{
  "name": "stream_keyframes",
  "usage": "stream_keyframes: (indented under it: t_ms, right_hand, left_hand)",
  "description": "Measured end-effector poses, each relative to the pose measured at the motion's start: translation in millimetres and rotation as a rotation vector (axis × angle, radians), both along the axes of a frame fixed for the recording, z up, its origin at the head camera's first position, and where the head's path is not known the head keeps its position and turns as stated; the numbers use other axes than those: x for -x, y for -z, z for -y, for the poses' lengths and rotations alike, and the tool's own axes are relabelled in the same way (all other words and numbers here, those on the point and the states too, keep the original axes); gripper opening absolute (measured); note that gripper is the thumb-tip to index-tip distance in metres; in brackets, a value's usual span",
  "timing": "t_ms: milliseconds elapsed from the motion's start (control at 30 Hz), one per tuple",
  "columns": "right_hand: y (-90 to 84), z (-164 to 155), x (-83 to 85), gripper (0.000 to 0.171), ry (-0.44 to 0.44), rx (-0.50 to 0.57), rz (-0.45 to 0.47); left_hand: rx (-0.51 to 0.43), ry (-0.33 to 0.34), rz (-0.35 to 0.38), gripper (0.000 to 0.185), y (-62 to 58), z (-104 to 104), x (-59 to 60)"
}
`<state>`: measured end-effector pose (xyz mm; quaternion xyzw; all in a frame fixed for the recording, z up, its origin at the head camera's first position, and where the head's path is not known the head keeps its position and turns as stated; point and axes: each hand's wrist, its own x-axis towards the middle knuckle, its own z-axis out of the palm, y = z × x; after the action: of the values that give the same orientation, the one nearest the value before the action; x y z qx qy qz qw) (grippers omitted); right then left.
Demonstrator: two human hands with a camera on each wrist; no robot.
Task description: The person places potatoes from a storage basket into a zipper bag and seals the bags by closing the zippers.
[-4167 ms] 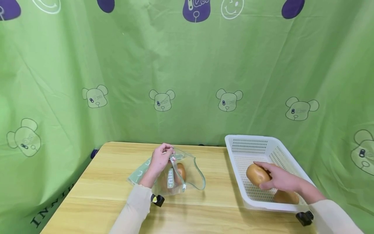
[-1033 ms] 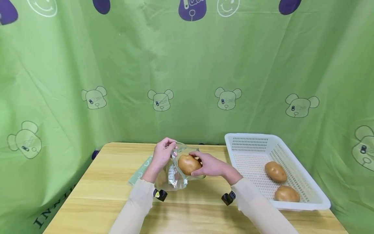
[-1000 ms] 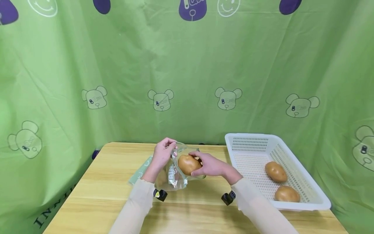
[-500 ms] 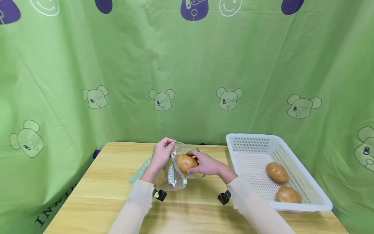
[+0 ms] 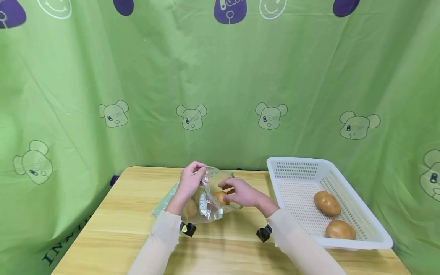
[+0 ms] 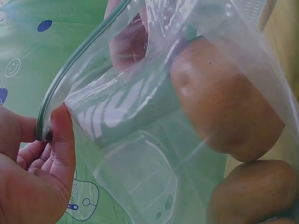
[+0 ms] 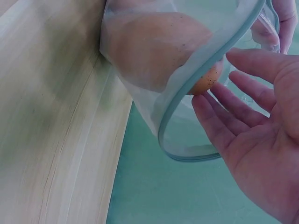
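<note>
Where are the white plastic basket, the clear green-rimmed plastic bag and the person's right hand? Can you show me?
White plastic basket (image 5: pixel 296 202): head view, on its bare floor.
Clear green-rimmed plastic bag (image 6: pixel 140 123): left wrist view, on its side.
Right hand (image 7: pixel 261 142): right wrist view, on its palm.

Green curtain (image 5: pixel 148 65) w/ folds behind table (image 5: pixel 113 233), light wood w/ visible grain. Curtain print: row of 4 outlined bear heads (image 5: pixel 192 119) at mid ht, 1 more tilted far L, another cut off at R edge. Up top: purple shapes (image 5: pixel 345 7) + 2 white smileys (image 5: pixel 272 7), partly cropped. Dark lettering (image 5: pixel 53 254) low L.

Left fingers (image 5: pixel 199 166) pinch a clear bag (image 5: pixel 205 207) holding potatoes (image 5: pixel 219 197).
</note>
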<state>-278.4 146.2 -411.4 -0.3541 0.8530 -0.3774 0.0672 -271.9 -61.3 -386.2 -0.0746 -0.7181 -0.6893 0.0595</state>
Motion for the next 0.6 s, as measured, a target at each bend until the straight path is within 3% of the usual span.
stream_keyframes:
  t_ms: [267,600]
  right_hand:
    - [-2.7,-1,-0.4,0.037,-0.038,-0.016,-0.076]
    - [-14.5,-7,-11.5,0.032,-0.087,0.017,-0.051]
  left_hand:
    - [0.007,-0.021,-0.005,0.015,0.1,1,0.2]
    - [-0.004,-0.041,-0.018,0.015,-1.3,2,0.0]
